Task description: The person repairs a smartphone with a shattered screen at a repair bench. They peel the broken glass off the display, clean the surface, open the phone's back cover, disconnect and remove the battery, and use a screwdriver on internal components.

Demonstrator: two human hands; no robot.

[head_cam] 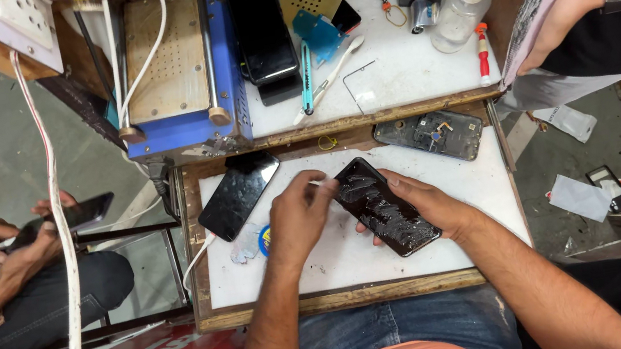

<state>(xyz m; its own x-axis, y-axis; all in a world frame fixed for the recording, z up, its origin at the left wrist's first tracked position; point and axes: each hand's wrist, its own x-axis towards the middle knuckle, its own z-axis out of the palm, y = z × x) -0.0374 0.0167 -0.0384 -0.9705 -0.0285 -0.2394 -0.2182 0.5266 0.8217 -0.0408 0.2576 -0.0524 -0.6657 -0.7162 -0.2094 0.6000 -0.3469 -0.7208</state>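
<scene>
Cracked phone (pixel 384 206) lies diagonally on the white tabletop (pixel 482 205), upper-left to lower-right, cradled from beneath by the right hand (pixel 427 202); left hand (pixel 297 218) pinches a thin tool at its upper-left corner.

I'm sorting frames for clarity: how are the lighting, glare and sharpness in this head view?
Head view: even, soft light with faint shadows; the cracked phone between the left hand and right hand shows pale sheen on its glass, as does the second dark phone; centre sharp, straight edges bow near the frame borders, wide-lens distortion.
</scene>
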